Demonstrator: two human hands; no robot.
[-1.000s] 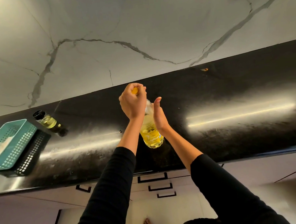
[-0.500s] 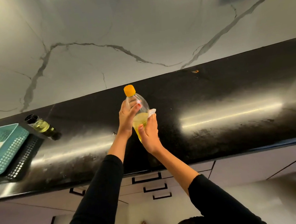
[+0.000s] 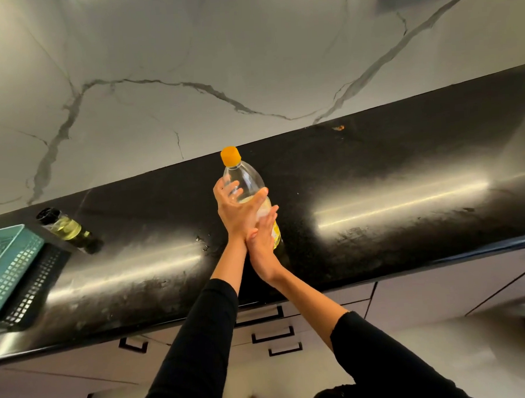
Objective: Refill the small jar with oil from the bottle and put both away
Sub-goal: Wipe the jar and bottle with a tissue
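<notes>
One bottle [image 3: 242, 175], cap up, is gripped by the left hand [image 3: 236, 207]; the right hand [image 3: 261, 234] is pressed flat-fingered against its lower side. One small jar [image 3: 64, 228] is stood well left.

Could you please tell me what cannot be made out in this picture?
Head view:
- Oil bottle label and base: mostly covered by left hand and right hand.
- White scrap under the right hand: blurred, mostly covered.
- Teal basket: cut off by the left edge.

Black countertop [image 3: 375, 174], marble wall [image 3: 217, 49]
</notes>
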